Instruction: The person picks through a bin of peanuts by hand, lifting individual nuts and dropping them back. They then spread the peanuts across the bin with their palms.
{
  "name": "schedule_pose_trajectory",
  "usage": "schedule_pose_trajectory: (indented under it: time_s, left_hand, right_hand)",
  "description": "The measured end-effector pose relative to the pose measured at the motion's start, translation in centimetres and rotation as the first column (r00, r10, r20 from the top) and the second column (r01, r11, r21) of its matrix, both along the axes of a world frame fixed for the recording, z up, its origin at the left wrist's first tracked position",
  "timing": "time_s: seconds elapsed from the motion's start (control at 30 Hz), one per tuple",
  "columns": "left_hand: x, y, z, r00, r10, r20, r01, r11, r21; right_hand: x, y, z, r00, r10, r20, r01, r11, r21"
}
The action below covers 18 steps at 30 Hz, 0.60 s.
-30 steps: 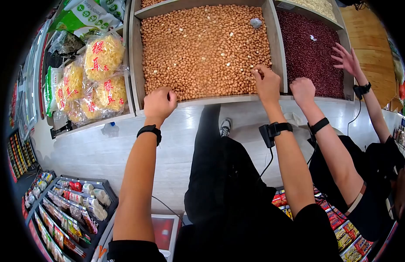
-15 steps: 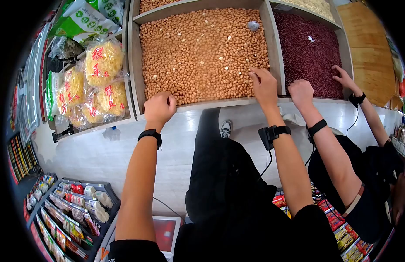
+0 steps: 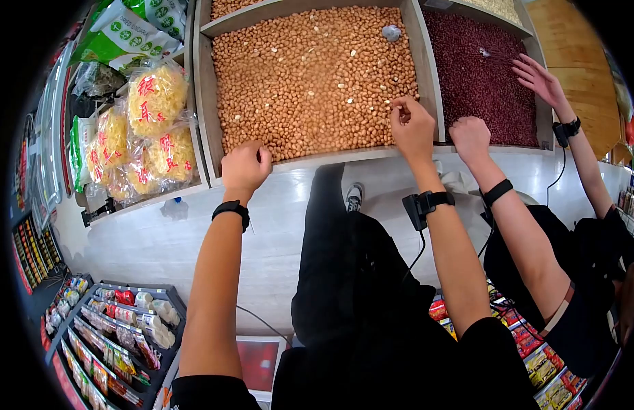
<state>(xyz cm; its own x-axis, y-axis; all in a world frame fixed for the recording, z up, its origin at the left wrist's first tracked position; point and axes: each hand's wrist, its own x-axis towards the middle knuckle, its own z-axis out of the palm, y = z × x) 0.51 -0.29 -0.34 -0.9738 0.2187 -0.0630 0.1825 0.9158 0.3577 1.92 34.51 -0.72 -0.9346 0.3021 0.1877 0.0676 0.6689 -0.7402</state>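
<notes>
A wooden bin holds shelled peanuts (image 3: 310,82), reddish brown with a few pale ones among them. At its near left corner my left hand (image 3: 246,167) is closed in a loose fist by the front rim (image 3: 330,158). My right hand (image 3: 414,130) hovers over the near right corner of the peanuts, fingers bent and drawn together in a pinch. Whatever either hand may hold is hidden. On the far right of the peanuts lies a small greyish, shiny lump (image 3: 391,33).
Beside me another person's fist (image 3: 470,139) is at the dark red beans (image 3: 470,82), their other hand (image 3: 541,83) spread above them. Bagged yellow dried food (image 3: 156,102) and green-white packets (image 3: 129,34) lie left. A shelf rack (image 3: 125,342) stands lower left.
My right hand's fingers have curled in more; my left hand stays about the same. The other person's far hand has risen and spread its fingers. The view has shifted slightly.
</notes>
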Motion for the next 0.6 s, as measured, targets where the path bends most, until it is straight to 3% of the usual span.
schedule_pose_trajectory:
  time_s: [0.13,0.6]
  left_hand:
    - [-0.11,0.06,0.16,1.0,-0.008,0.011,0.008,0.999,-0.032]
    - [0.03,0.06,0.14,1.0,-0.026,0.002,0.026,0.997,-0.076]
  right_hand:
    - [0.04,-0.13,0.27,0.998,-0.023,0.064,0.024,1.0,-0.018]
    - [-0.07,0.59,-0.19,0.998,0.041,0.046,-0.041,0.999,-0.002]
